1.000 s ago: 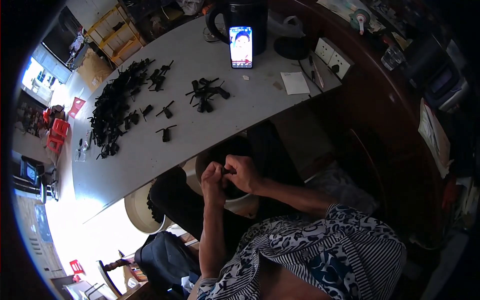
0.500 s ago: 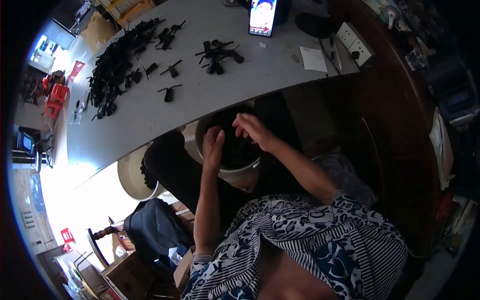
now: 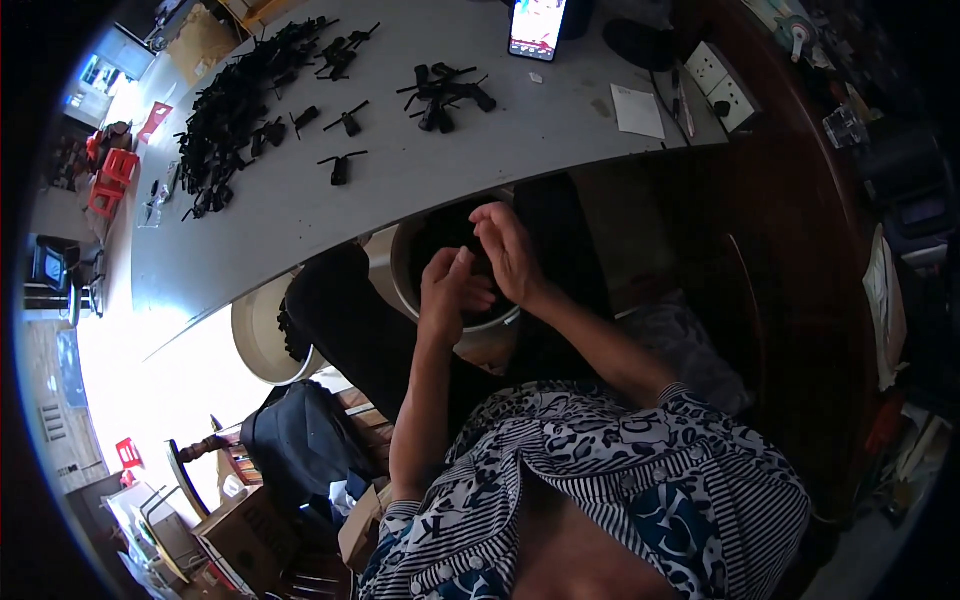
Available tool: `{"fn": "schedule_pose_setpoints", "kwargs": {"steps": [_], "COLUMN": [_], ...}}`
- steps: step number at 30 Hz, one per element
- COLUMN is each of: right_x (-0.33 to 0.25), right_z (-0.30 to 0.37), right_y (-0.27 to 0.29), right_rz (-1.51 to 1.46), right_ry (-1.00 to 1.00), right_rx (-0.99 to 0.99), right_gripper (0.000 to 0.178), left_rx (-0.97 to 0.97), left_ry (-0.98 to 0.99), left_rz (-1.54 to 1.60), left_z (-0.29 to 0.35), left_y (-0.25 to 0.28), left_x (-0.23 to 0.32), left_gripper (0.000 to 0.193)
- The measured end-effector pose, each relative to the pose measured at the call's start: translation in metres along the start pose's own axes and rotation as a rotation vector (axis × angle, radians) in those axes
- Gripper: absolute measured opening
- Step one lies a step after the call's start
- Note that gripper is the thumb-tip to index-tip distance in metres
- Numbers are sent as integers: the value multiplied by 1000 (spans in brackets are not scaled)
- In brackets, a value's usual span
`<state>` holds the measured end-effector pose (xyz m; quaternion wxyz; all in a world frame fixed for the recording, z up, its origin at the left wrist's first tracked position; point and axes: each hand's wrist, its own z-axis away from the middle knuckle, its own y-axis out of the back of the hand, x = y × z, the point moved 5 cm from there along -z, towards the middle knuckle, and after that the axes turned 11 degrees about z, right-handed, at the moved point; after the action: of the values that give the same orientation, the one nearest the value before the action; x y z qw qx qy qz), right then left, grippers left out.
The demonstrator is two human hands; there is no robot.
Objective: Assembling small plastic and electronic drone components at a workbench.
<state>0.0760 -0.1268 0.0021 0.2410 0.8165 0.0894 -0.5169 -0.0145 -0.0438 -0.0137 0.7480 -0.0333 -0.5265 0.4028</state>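
My two hands hover over a white bucket that rests on my lap and holds dark parts. My left hand is at the bucket's near side, fingers loosely spread and pointing right. My right hand is just beyond it, fingers stretched toward the bucket's far rim. The hands are almost touching. I see nothing in either hand. The bucket sits partly under the edge of a grey table.
Black plastic parts lie on the table: a long heap at the left, a cluster and single pieces. A phone, paper and power strip sit far right. A second bucket and black bag stand left.
My hands were pressed together on a small part above my lap. They have since moved over the bucket and the fingers have loosened. The view has tilted downward.
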Motion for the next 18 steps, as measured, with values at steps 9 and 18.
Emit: {"fn": "schedule_pose_setpoints", "kwargs": {"steps": [9, 18], "right_x": [-47, -15], "right_z": [14, 11], "right_y": [45, 24], "right_rz": [209, -564], "right_ry": [296, -233], "right_rx": [-77, -271], "right_gripper": [50, 21], "left_rx": [-153, -139], "left_ry": [-105, -172], "left_rz": [306, 84], "left_z": [-1, 15], "left_y": [9, -9], "left_x": [11, 22], "left_gripper": [7, 20]}}
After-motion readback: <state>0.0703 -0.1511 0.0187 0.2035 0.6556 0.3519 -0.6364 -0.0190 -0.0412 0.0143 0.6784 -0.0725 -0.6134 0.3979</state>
